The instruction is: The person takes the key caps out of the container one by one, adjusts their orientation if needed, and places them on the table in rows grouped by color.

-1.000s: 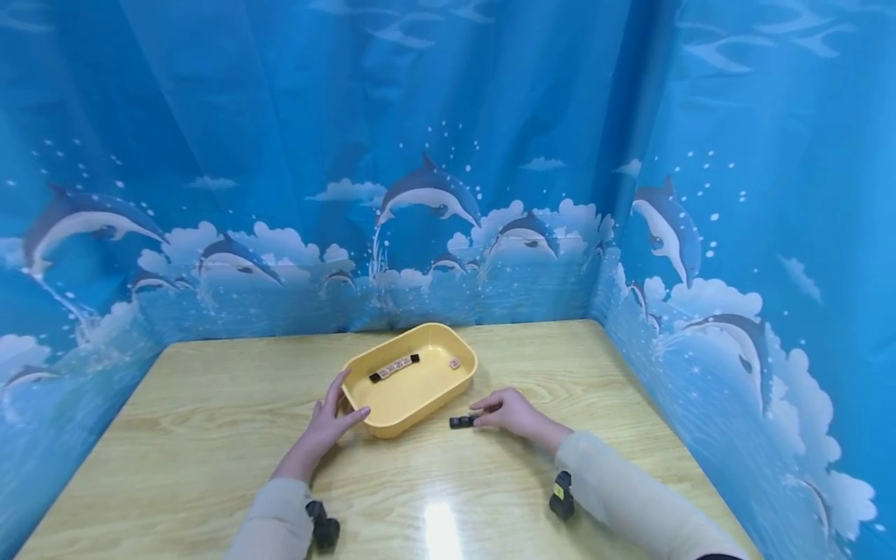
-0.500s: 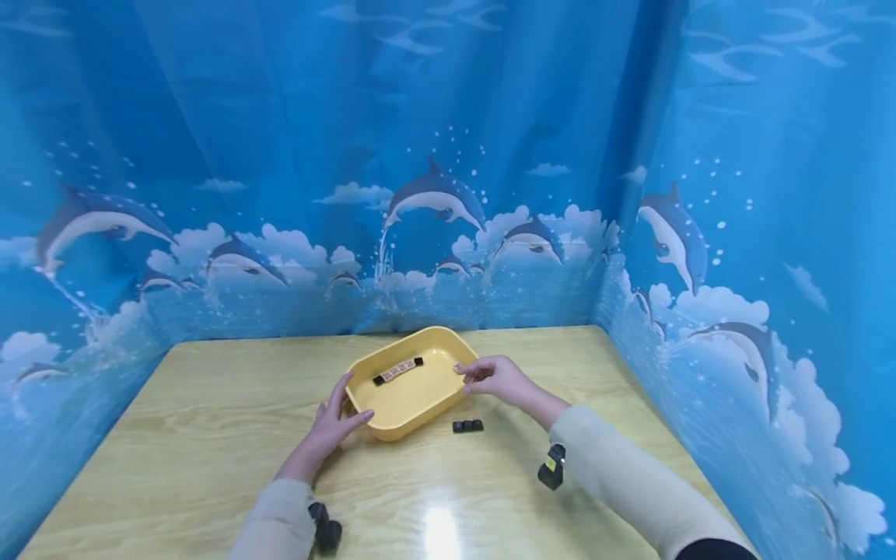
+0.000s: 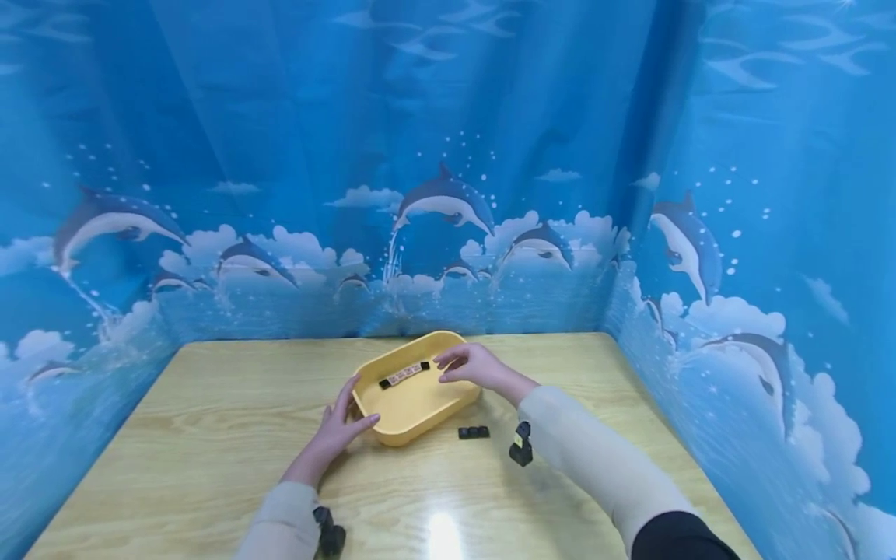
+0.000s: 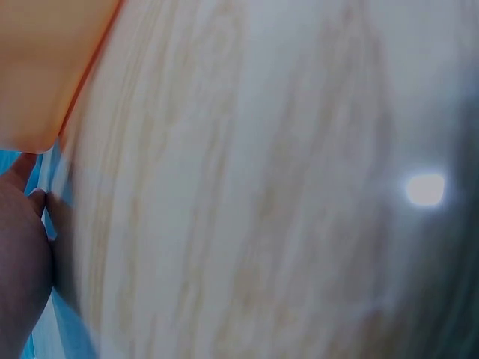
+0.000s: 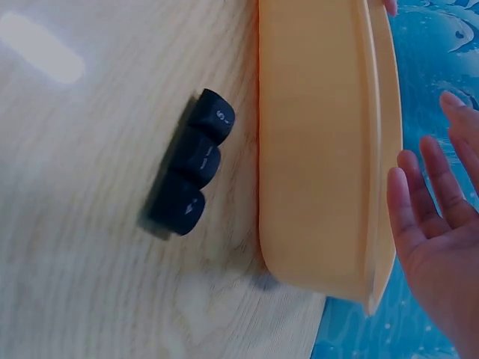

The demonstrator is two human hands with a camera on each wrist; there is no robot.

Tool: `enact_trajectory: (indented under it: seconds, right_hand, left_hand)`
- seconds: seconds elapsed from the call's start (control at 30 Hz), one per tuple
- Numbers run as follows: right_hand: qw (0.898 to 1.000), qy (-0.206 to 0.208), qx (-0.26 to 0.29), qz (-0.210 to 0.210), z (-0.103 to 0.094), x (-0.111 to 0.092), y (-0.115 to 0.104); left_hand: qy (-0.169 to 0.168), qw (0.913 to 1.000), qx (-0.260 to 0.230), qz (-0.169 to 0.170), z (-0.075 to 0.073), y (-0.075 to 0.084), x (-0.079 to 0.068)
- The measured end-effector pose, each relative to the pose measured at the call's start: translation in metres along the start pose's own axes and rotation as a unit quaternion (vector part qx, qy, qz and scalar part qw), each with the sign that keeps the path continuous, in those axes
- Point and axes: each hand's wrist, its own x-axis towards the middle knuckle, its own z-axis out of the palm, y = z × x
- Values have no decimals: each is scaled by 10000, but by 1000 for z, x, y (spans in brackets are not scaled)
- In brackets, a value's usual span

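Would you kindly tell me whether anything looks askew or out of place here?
Nothing looks spilled or damaged. The yellow tray sits askew to the edges of the table, and three black blocks lie outside it while a pink-and-black row lies inside, which looks mildly odd but may be intended.

Left hand (image 3: pixel 338 428) touches yellow tray (image 3: pixel 413 403); right hand (image 3: pixel 477 367) above; black blocks (image 3: pixel 474 432) beside.

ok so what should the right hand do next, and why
Probably lower the right hand toward the right end of the row of small blocks in the yellow tray: its fingertips hover just right of that row, and the left hand grips the tray's left end. Whether the right hand holds a piece, I cannot tell.
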Motion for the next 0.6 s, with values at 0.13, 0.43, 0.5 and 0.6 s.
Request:
enact_trajectory:
  seconds: [0.13, 0.43, 0.5, 0.6]
  right_hand:
    - [9998, -194, -26, 66, 4, 11, -1]
    - [9977, -632, -148, 178, 7, 34, 3]
    - [9969, -740, -108, 232, 8, 38, 4]
    - [9959, -854, -111, 286, 9, 42, 6]
  left_hand:
    - [8, 10000, 22, -7, 1, 0, 1]
    - [28, 10000, 72, -45, 1, -3, 3]
    - [38, 10000, 75, -39, 1, -3, 2]
    - [59, 10000, 54, -59, 2, -3, 2]
